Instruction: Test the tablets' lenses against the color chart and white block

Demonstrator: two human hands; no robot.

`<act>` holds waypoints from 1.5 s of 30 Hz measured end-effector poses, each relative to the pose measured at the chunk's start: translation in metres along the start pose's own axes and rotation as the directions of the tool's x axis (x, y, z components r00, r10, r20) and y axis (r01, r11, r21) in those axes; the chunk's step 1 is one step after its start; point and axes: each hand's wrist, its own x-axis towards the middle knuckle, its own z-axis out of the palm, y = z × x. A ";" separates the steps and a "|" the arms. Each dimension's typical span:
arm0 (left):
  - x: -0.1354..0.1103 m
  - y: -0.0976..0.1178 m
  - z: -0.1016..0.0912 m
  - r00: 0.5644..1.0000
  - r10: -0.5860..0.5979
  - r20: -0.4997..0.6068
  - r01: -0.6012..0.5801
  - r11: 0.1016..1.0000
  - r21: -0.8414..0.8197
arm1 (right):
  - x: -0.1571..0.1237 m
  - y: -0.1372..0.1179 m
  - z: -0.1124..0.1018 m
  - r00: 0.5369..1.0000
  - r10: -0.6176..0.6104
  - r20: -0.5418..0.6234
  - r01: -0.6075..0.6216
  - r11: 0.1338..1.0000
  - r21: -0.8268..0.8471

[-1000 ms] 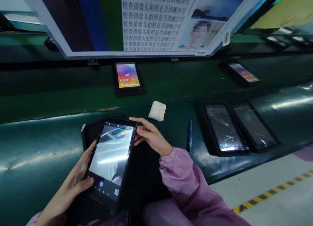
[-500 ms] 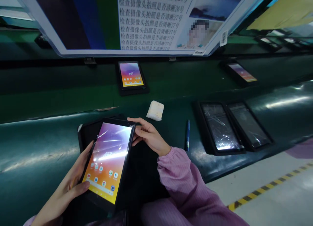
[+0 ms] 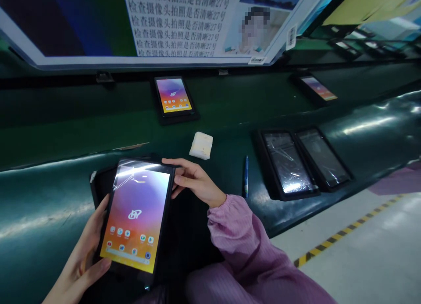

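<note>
"Largest thing?"
"The printed board (image 3: 177, 27), beyond the left hand (image 3: 78, 252) and right hand (image 3: 199, 181)."
"The lit tablet (image 3: 136, 194)?"
"Between them: left grasping its lower left side, right pinching its upper right edge."
"Smaller?"
"White block (image 3: 201, 145) just beyond the right hand, blue pen (image 3: 246, 177) to its right."

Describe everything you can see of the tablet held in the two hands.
The tablet has a black frame and a glossy, lit screen with purple-to-yellow wallpaper, a white logo, two rows of app icons and glare near the top. It faces up, its top slanting rightward, partly hiding a black tray. The left hand grips its lower left; the right hand holds its upper right corner.
</note>
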 end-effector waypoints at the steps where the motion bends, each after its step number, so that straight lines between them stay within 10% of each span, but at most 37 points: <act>1: 0.000 0.001 0.002 1.000 0.017 -0.007 -0.016 1.000 0.021 | 0.000 0.000 0.000 1.000 0.000 -0.004 0.000 1.000 0.000; 45: 0.002 0.020 0.013 0.999 0.024 -0.029 -0.024 1.000 -0.010 | 0.008 0.008 0.007 0.999 0.053 0.004 -0.053 0.998 0.020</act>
